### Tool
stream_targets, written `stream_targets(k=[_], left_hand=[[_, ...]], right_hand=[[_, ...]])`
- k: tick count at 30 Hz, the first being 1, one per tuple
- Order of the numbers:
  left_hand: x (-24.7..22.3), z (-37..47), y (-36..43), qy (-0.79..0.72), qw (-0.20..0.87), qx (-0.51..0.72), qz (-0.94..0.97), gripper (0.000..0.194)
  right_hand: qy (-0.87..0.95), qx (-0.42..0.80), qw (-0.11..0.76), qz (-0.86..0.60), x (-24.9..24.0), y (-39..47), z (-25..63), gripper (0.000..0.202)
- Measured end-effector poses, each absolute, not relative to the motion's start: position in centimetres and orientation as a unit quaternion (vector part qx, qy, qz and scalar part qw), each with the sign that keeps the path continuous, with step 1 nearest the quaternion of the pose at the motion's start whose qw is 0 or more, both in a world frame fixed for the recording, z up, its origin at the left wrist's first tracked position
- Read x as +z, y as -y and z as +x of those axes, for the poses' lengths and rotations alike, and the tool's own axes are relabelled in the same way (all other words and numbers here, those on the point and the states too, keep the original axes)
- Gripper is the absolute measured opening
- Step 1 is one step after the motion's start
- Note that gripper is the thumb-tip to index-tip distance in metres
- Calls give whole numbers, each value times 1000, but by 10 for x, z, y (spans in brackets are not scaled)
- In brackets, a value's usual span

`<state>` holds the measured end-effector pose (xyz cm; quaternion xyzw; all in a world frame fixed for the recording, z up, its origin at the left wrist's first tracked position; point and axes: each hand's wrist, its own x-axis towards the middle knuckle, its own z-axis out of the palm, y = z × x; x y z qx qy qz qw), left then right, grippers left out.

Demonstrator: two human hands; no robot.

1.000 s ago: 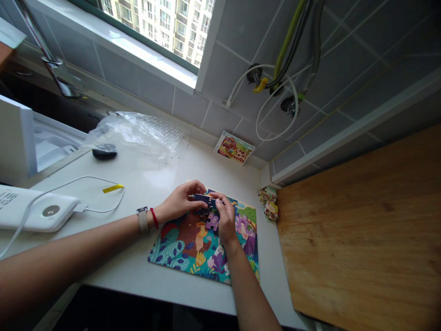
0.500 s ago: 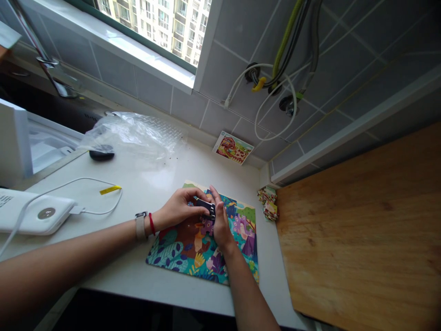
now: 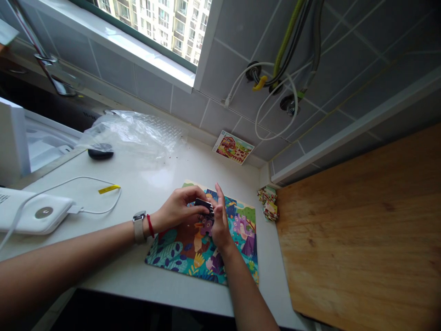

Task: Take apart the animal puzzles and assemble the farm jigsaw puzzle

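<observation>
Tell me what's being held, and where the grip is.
Dark puzzle pieces: the left hand pinches their left end between thumb and fingers. The right hand meets the right end; its exact hold is unclear.

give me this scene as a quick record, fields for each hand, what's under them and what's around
left hand: fingers pinching small dark pieces
right hand: at the pieces' right end, one finger raised; grip unclear
under hands: colorful puzzle picture, partly hidden, on a white counter
against wall: farm picture card
right side: piled pieces beside a wooden board
left side: clear plastic, black rounded object, white device with cable
</observation>
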<state>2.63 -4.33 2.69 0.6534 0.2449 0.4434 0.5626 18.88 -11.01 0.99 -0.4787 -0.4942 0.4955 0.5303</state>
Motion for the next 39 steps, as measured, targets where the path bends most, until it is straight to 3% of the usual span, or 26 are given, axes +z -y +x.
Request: stream_targets(k=[5, 12, 16, 18, 31, 39], left_hand=[[22, 21, 26, -295, 604, 465, 577, 35], [24, 22, 36, -232, 561, 389, 693, 24], [24, 26, 52, -140, 441, 366, 807, 4], [23, 27, 55, -123, 417, 372, 820, 8], [13, 30, 52, -117, 444, 324, 827, 7], [12, 30, 53, -147, 416, 283, 852, 31]], right_hand=[[440, 472, 558, -521, 5, 103, 192, 75], [429, 394, 635, -507, 11, 99, 199, 71], [471, 415, 626, -463, 10, 106, 190, 78], [480, 419, 621, -457, 8, 108, 186, 79], [356, 516, 670, -398, 15, 97, 183, 81], [290, 469, 719, -423, 14, 90, 197, 69]])
